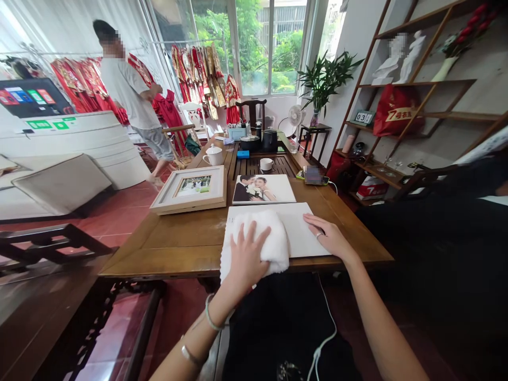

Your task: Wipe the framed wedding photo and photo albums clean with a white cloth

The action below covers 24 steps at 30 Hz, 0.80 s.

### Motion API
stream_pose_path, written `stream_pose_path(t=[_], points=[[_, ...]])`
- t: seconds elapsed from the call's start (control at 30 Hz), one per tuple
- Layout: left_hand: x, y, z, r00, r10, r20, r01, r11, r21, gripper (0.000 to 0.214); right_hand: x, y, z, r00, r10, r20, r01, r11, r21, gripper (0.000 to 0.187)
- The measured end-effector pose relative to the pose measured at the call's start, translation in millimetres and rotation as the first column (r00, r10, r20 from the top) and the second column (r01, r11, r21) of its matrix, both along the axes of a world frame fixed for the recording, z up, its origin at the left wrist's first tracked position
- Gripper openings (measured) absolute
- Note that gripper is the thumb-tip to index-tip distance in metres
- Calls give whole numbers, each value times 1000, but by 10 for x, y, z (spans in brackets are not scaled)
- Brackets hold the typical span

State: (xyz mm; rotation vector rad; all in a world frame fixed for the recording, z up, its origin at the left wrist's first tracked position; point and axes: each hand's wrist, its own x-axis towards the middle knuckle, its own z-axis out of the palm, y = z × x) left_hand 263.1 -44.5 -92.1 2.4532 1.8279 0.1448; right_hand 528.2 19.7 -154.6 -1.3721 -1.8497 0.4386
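My left hand lies with spread fingers on a folded white towel, pressing it onto a white panel at the near edge of the wooden table. The towel covers the panel's left part and hangs a little over the table edge. On the panel's right side rests my right hand, its fingers stretched flat and a ring on one of them. Just beyond the panel lies a photo panel showing a couple. A framed photo in a pale wooden frame sits to its left.
Farther back stand a lidded white cup, a small white cup, a blue box and a black pot. A phone with a cable lies at the right edge. Another person walks at the left, near clothes racks.
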Motion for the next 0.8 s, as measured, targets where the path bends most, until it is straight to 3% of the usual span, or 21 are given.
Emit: stream_pose_path(t=[0.27, 0.4, 0.6, 0.8], points=[[95, 778, 52, 999, -53, 8, 54, 998, -30, 69, 8, -5, 10, 1000, 2, 22, -2, 1000, -4, 37], [219, 1011, 73, 999, -51, 16, 51, 998, -46, 64, 18, 7, -4, 1000, 0, 27, 0, 1000, 1, 36], [386, 1010, 50, 999, 25, 38, -25, 1000, -6, 59, 30, 22, -18, 1000, 3, 29, -3, 1000, -3, 36], [419, 742, 2, 999, 33, 20, -35, 997, 62, 62, 19, 9, -9, 999, -6, 34, 6, 1000, -14, 36]])
